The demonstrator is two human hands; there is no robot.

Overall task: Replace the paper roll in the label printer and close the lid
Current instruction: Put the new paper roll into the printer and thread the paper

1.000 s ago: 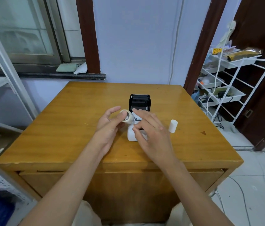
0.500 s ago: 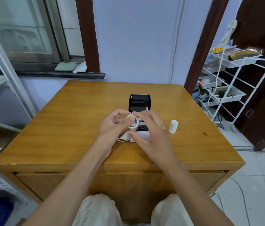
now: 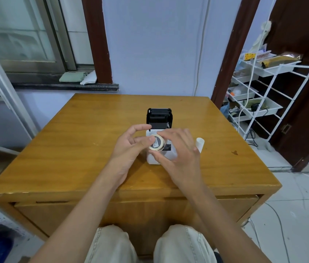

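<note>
Both hands meet over the label printer (image 3: 159,149), hiding most of its white body; only the raised black lid (image 3: 159,118) at the far end and a white strip near its front edge show clearly. The left hand (image 3: 131,149) pinches a small paper roll (image 3: 157,142) between thumb and fingers. The right hand (image 3: 180,154) curls around the roll's far side, fingers touching its rim. A second white roll (image 3: 200,142) lies just right of the right hand, partly hidden behind it. The wooden bench (image 3: 74,145) lies bare to the left, right and far edges.
</note>
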